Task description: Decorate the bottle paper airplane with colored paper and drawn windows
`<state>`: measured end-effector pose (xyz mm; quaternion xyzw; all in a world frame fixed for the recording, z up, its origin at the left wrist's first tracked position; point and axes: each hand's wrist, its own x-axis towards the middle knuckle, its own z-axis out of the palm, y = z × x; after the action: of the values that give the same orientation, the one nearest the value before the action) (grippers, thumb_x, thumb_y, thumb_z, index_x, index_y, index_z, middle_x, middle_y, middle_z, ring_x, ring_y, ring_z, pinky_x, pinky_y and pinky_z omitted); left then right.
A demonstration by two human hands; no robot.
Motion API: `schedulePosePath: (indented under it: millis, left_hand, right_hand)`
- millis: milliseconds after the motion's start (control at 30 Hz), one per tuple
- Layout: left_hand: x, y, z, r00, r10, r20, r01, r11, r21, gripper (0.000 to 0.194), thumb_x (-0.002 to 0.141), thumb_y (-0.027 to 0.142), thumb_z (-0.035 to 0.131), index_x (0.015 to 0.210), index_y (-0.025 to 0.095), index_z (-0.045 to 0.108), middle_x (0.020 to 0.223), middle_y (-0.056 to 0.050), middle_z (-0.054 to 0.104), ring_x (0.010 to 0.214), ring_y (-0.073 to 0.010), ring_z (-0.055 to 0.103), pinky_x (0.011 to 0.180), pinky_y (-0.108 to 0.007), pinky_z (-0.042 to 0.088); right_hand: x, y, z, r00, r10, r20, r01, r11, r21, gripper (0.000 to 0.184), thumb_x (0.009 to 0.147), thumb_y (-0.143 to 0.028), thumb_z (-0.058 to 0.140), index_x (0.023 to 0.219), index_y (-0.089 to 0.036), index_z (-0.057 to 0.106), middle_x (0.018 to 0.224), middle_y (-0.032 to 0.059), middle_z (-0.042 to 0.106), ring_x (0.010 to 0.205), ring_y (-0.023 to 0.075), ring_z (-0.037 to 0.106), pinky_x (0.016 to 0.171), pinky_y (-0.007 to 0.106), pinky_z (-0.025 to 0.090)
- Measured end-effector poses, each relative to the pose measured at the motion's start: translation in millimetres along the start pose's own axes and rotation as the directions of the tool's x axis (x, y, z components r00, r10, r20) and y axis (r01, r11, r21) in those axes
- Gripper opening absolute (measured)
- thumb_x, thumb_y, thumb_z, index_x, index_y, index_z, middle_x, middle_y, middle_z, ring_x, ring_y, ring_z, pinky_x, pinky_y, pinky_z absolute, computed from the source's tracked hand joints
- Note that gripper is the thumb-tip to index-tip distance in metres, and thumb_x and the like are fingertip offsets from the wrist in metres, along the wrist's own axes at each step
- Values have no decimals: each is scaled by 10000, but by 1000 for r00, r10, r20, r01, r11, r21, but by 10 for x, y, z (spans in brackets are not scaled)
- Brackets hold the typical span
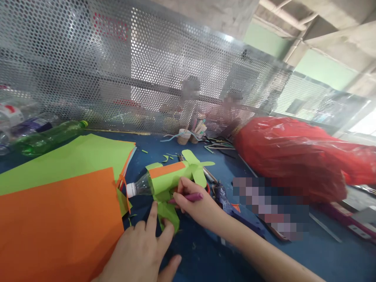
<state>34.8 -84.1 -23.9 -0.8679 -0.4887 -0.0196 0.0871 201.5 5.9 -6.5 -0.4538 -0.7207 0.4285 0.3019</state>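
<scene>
1. Two bare hands work over one blue tabletop [205, 254], whose far edge runs along a grey metal panel [164, 70] punched with round holes.
2. The right hand [188, 196] has its fingers closed around one slim purple pen [192, 197], its tip at the green paper.
3. The left hand [147, 239] is open, fingers spread and slightly bent; the index fingertip touches the green paper near the pen's tip, and nothing is gripped.
4. One clear plastic bottle with a ribbed white cap [131, 190] lies between the stacked sheets and the red bag, well in from the far edge, its cap end to the left. Its body wears a smooth green paper wrap [164, 181] with one orange strip [167, 170].
5. At the bottle's right end, at least three rounded green paper blades [190, 156] fan out. One leaf-shaped green flap [169, 215] extends on the near side.
6. Flat matte sheets, orange [55, 219] over lime green [88, 156], fill the left side.
7. One translucent green bottle [55, 137] lies in the far left corner area.
8. Two small cups [183, 136] holding thin sticks stand by the far edge.
9. One crinkled, glossy red plastic bag [288, 152] bulges on the right; one dark blue gun-shaped tool [226, 201] lies beyond the right forearm.
</scene>
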Motion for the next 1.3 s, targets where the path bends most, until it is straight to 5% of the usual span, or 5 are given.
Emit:
schedulePosePath:
  millis: [433, 1300]
  left_hand:
    - [-33, 11, -66, 999, -35, 30, 37, 996, -77, 433, 914, 353, 463, 1278, 179, 621, 1374, -333, 520, 782, -327, 742, 605, -438, 604]
    - [-5, 24, -109, 997, -55, 53, 61, 990, -125, 445, 931, 348, 422, 1317, 200, 586, 1359, -322, 543, 803, -337, 730, 630, -465, 594]
  right_hand:
    - [-103, -255, -119, 999, 10, 54, -2, 991, -136, 162, 763, -147, 517, 682, -223, 399, 555, -64, 463, 569, 121, 514, 493, 219, 329]
    - [-1, -173, 46, 998, -31, 49, 36, 995, -91, 185, 792, -145, 536, 686, -220, 404, 559, -78, 454, 507, 87, 434, 479, 217, 318]
